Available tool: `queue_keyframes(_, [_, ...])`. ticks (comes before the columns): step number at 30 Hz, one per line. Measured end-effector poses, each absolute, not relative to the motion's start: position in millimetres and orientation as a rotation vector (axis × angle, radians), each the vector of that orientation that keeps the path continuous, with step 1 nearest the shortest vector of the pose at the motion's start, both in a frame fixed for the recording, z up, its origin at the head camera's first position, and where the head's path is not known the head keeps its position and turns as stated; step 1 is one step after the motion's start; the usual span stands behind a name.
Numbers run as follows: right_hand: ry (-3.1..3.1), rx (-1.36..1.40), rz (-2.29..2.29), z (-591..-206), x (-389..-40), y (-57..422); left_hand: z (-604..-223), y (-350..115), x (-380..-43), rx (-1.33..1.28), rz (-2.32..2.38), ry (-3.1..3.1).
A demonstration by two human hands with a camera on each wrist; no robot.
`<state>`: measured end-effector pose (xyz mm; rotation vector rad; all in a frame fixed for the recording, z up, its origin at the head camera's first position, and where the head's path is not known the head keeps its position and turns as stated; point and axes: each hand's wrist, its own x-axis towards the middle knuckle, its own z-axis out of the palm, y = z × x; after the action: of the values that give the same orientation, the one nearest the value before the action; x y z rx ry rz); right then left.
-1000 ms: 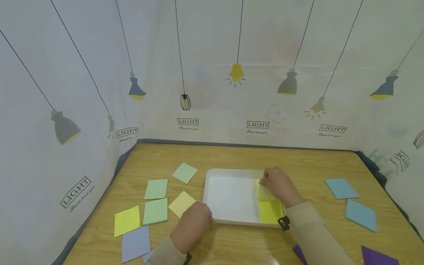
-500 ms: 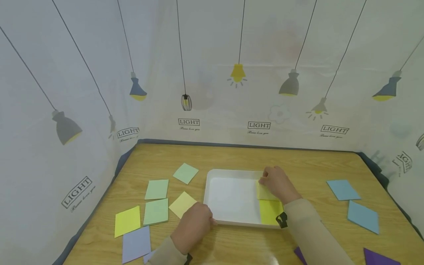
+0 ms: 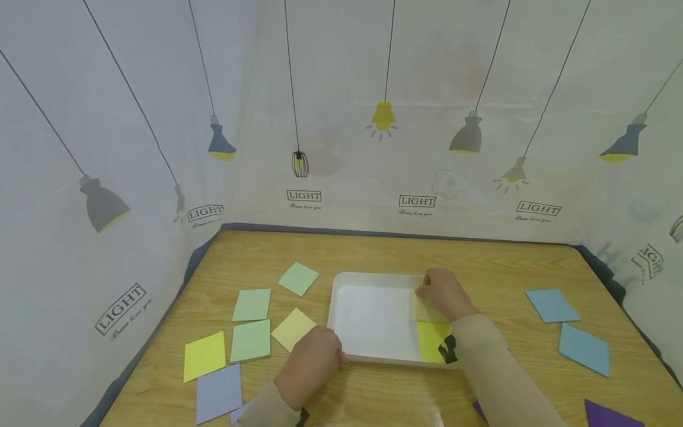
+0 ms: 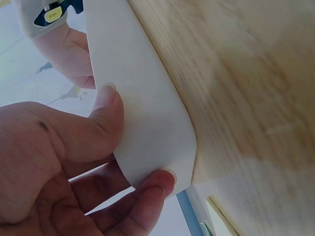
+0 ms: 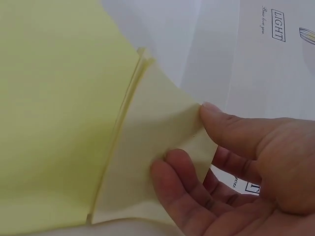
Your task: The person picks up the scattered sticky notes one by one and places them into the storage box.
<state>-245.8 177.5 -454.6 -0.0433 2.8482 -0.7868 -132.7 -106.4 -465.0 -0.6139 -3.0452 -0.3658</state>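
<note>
A shallow white tray (image 3: 373, 320) sits on the table in front of me. My left hand (image 3: 312, 362) grips its near left corner, thumb on the outside of the wall (image 4: 152, 118) in the left wrist view. At the tray's right end, my right hand (image 3: 447, 293) holds the far edge of a pale yellow sticky note pad (image 5: 152, 123) between thumb and fingers. The pad's near edge meets a bright yellow sticky note pad (image 3: 433, 339) that lies flat in the tray. Part of the pale pad is hidden behind my right hand in the head view.
Left of the tray lie several green sticky note pads (image 3: 251, 340), a pale yellow one (image 3: 294, 329), a bright yellow one (image 3: 205, 356) and lavender ones (image 3: 219, 394). Blue pads (image 3: 584, 349) and purple ones (image 3: 610, 415) lie on the right. Printed curtains (image 3: 347, 118) enclose the table.
My right wrist and forearm have shifted slightly left, and the pale yellow pad sits flatter above the bright yellow one. The left hand stays at the tray's corner.
</note>
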Motion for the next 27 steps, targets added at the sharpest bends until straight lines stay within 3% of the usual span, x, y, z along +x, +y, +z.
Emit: queue_keyframes(27, [2.846, -0.079, -0.747, -461, -244, 179, -468, -107, -133, -0.635, -0.335, -3.016])
